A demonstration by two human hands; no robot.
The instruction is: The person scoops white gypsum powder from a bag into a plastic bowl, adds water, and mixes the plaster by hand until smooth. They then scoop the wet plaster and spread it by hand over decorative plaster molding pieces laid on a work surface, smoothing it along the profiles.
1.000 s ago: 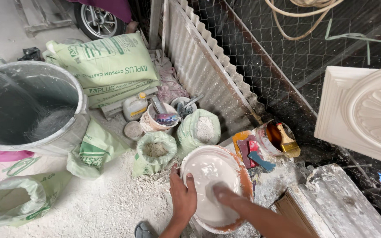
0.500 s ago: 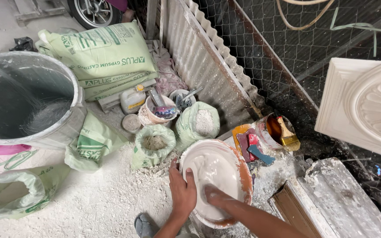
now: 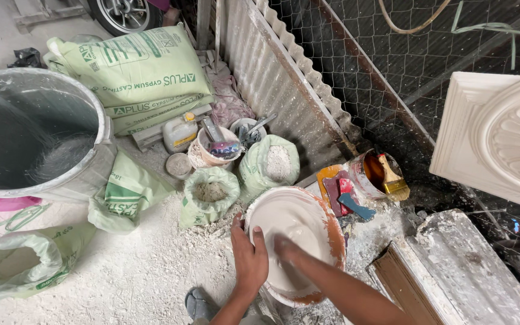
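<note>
Right, taking the white mixing basin (image 3: 299,241) as reference, left to right.

Far left of the basin: a big grey drum (image 3: 31,132) is standing with a pale green open sack (image 3: 22,265) slumping below it. Stacked green gypsum sacks (image 3: 133,75) are lying up-left of the basin. Just left of it, two small open bags of powder (image 3: 212,192) are sitting, one touching or nearly touching the rim.

The left hand (image 3: 249,256) is gripping the basin's left rim, thumb hooked over the edge, fingers outside. The right hand (image 3: 287,250) is sitting down in the white slurry, fingers buried, so I cannot tell whether it is curled or flat. The basin is resting on the powder-covered floor directly in front of the person, tilted slightly towards them.

Right of the basin: a rusty can with a yellow brush (image 3: 389,174) is standing, with scrapers (image 3: 347,195) lying between it and the basin. Far right, a white moulded plaster panel (image 3: 501,138) is leaning.

Risks as I'm reading it:
- The basin is tilting and only one hand is bracing it; a hard stir could be slopping mix over the near rim onto the foot (image 3: 203,304).
- The rim is looking slick, so the left grip could be slipping.
- The open powder bag nearest the rim is catching splashes, or tipping if knocked.
</note>
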